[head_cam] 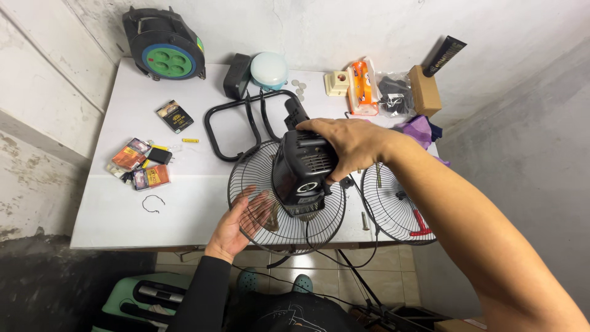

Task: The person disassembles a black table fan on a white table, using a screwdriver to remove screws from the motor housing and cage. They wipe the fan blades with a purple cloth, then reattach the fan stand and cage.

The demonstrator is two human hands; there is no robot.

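My right hand (351, 144) is clamped over the top of the black ribbed plastic fan motor housing (302, 169), fingers curled around its rear edge, holding it above the near edge of the white table (184, 203). My left hand (241, 222) lies open, palm up and fingers spread, against the lower left of the round black wire grille (258, 184) fixed to the housing. Right of the housing lies a second wire grille (393, 206); beyond it, a bent black tubular stand (236, 126); far left, flat orange packets (138, 165).
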